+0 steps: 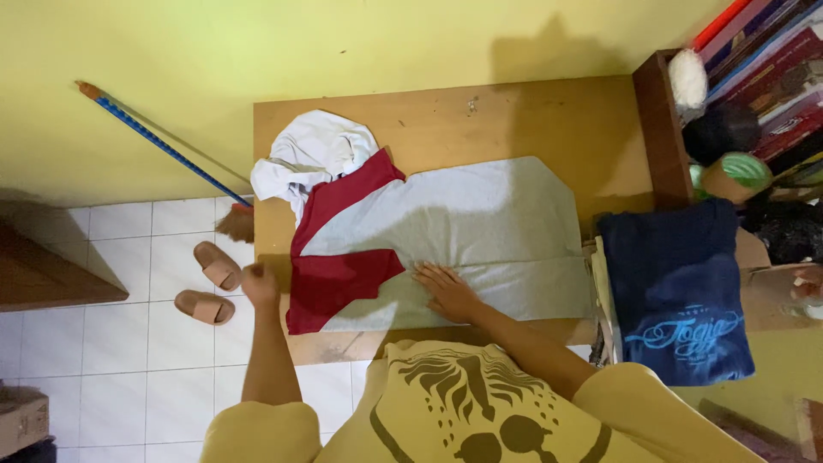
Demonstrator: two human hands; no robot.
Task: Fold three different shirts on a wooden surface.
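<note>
Closest to me, right hand (447,290) lies flat and released on the grey-and-red shirt (446,236) spread over the wooden table (531,120), pinning it I'd guess, while left hand (257,283) is clenched just off its near-left sleeve, grasping nothing I can see.

Yellow wall (257,43), white tiled floor (129,343)

The left hand (259,285) is blurred, so its fingers cannot be told open from closed. The broom (167,150) has its head mostly hidden behind the wooden table (514,120), and the dark blue shirt (677,287) covers whatever it lies on. The shelf (664,129) and cardboard box (21,420) run off the picture's edges.
</note>
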